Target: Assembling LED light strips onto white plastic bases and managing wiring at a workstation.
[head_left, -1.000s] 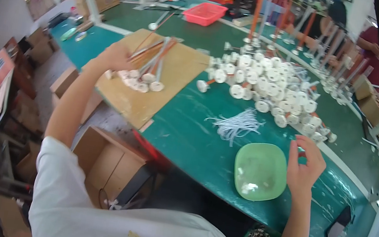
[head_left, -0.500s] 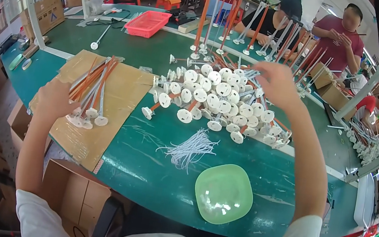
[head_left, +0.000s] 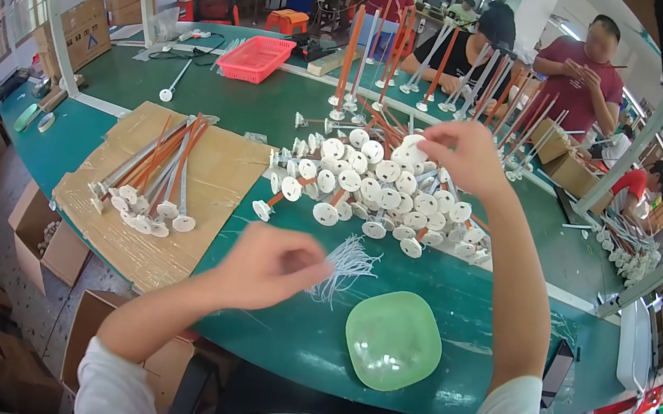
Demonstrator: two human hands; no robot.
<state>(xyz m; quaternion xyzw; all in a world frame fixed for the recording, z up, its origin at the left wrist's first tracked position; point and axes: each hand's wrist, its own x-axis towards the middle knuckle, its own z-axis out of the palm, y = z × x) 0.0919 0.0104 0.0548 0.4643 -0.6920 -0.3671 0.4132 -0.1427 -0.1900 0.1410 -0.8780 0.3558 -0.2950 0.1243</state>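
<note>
The right hand [head_left: 465, 155] has thumb and fingers together, clamped on a white disc [head_left: 411, 151] held at the far side of the heap [head_left: 386, 197]. That disc lies directly left of the right hand's fingertips, its flat face turned toward the person; its stem is not clearly visible, so its long axis cannot be told. The left hand [head_left: 275, 263] is blurred and half curled, thumb toward the fingers; whether it grips anything cannot be told. Just beside its fingertips, to the right, the white strands [head_left: 350, 267] lie fanned on the worktop [head_left: 292, 344], their length running roughly away from the person. The right hand is nearer the heap, the left nearer the strands. Right of the strands and closer to the body sits a green bowl [head_left: 392, 342]. Farther left, on a cardboard sheet [head_left: 223, 177], orange and grey stems [head_left: 164, 155] point away from the person, disc ends nearest.
</note>
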